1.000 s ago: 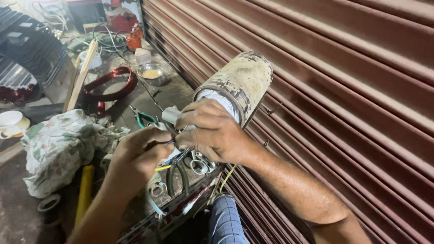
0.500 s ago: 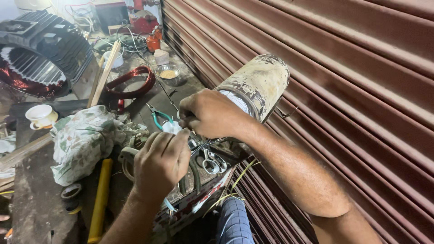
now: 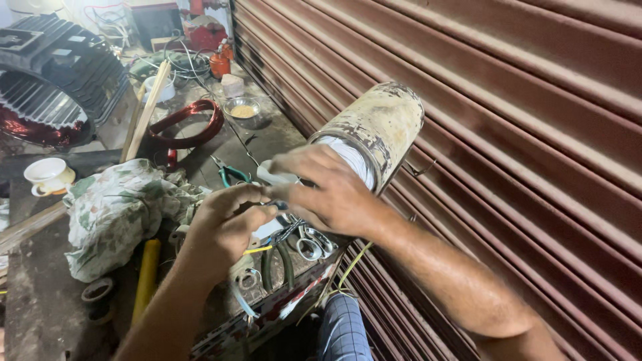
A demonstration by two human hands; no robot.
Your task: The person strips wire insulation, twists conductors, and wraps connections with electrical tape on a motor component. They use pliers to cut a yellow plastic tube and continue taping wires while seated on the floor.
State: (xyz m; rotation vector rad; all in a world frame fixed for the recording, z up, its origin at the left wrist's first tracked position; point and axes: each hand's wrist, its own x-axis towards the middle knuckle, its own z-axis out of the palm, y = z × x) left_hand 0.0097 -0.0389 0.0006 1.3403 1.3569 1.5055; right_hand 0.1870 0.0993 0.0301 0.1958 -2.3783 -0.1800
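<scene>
A worn, paint-flaked cylindrical motor body [image 3: 374, 130] lies tilted against a red-brown shutter, its open end facing me with white insulation inside. My right hand [image 3: 328, 190] curls over that open end, fingers pinching a small grey-white piece. My left hand [image 3: 224, 220] meets it from the left, fingertips closed on wires at the same spot. Yellow and white leads [image 3: 257, 251] and metal ring parts [image 3: 311, 244] hang just below the hands.
Green-handled pliers [image 3: 231, 175] lie behind my left hand. A patterned cloth [image 3: 120, 207], yellow tool handle [image 3: 144, 281], white cup [image 3: 47, 175], red copper coil [image 3: 187, 124], small bowl [image 3: 242, 108] and large finned motor housing [image 3: 53, 87] crowd the left. The shutter [image 3: 508, 100] walls the right.
The view has shifted, so the cylinder sits higher and further right. My hands have drawn together at its open end, the left rising to meet the right.
</scene>
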